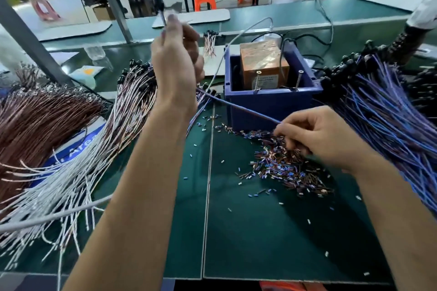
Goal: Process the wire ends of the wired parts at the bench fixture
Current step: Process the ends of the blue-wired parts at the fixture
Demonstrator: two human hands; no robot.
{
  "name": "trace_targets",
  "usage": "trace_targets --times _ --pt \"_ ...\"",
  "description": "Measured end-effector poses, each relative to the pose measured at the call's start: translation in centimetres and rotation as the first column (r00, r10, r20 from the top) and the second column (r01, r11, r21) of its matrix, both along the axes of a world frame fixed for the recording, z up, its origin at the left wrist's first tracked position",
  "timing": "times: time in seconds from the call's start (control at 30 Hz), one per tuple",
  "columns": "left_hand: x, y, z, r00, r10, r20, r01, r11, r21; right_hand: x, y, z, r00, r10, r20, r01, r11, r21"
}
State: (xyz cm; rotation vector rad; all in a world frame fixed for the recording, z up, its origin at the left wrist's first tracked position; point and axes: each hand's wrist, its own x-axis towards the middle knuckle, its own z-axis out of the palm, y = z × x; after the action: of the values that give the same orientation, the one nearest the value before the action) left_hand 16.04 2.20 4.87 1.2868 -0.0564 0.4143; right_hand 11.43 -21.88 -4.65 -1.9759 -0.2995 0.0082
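Head view: two bare hands stretch a blue wire above a green worktop (260, 231).
Left hand (176, 59) pinches one end high; right hand (314, 136) grips the other beside the blue box (272, 101), over insulation scraps (283, 168).

Layout relative to the bin (272, 101), which stands on the surface (260, 231) at centre rear. In the bin: a box-shaped unit (263, 64). Directly before the bin, on the surface: a heap of cut wire bits (283, 160). Right of the bin: a fanned bundle of wired parts (387, 113). Left of the bin: a second bundle (99, 149), and farther left a third (35, 120). Left hand (177, 64) raised left of the bin; right hand (316, 134) before it, over the heap; one wire (238, 106) spans between them, crossing the bin's front. Behind the bin: a conveyor (283, 16)
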Motion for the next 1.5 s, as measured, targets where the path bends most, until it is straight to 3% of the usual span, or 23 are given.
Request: trace_targets --times 0.07,0.13,0.2,0.23,0.4,0.47,0.57,0.7,0.77,0.93,1.1,1.33,1.5 --pt "-0.9 -1.4 -1.7 0.97 0.093 0.227 -0.168 0.927 0.337 0.5 -1.7 -0.6 0.97 -0.134 0.203 0.165 0.976 -0.145" --pt "-1.8 -3.5 -4.1 0.93 -0.001 0.367 -0.262 0.7 0.665 1.1 -2.3 -0.7 0.925 -0.181 0.335 0.251 0.951 -0.179" --pt "-2.7 -5.8 -6.4 0.922 -0.144 0.359 -0.255 0.473 0.843 1.6 -1.8 -0.9 0.902 -0.147 0.406 0.234 0.957 -0.173" --pt "-3.1 -6.7 -7.3 0.925 -0.19 0.328 -0.224 0.424 0.878 1.7 -1.5 -1.1 0.894 -0.129 0.428 0.212 0.965 -0.152" --pt "-3.2 -8.3 -9.0 0.906 -0.283 0.316 -0.193 0.389 0.901 1.5 -1.5 -2.4 0.914 -0.18 0.363 0.164 0.984 0.074" --pt "-3.1 -8.2 -9.8 0.918 -0.292 0.269 -0.16 0.35 0.923 1.6 -1.9 -2.6 0.935 -0.175 0.309 0.164 0.984 0.062" --pt "-3.1 -7.9 -10.9 0.932 -0.264 0.25 -0.133 0.393 0.91 1.6 -2.2 -2.7 0.955 -0.181 0.236 0.171 0.983 0.06" --pt "-2.9 -7.1 -11.6 0.939 -0.218 0.266 -0.145 0.452 0.88 1.3 -2.5 -2.8 0.955 -0.273 0.118 0.233 0.934 0.27" --pt "-2.8 -6.9 -12.0 0.946 -0.189 0.263 -0.149 0.466 0.872 1.3 -2.4 -2.9 0.956 -0.283 0.078 0.248 0.922 0.297" --pt "-2.9 -7.4 -12.4 0.942 -0.216 0.256 -0.111 0.52 0.847 0.9 -1.5 -3.0 0.973 -0.22 0.074 0.195 0.948 0.252" --pt "-2.5 -7.2 -12.6 0.948 -0.199 0.247 -0.08 0.602 0.795 0.7 -1.5 -2.8 0.961 -0.27 0.063 0.236 0.915 0.328" --pt "-2.3 -7.1 -12.3 0.949 -0.265 0.172 0.06 0.686 0.725 0.5 -1.5 -2.6 0.977 -0.212 0.037 0.176 0.887 0.426" --pt "-2.3 -6.6 -12.1 0.958 -0.233 0.167 0.07 0.756 0.651 0.8 -3.1 -2.5 0.939 -0.344 0.022 0.268 0.768 0.582"
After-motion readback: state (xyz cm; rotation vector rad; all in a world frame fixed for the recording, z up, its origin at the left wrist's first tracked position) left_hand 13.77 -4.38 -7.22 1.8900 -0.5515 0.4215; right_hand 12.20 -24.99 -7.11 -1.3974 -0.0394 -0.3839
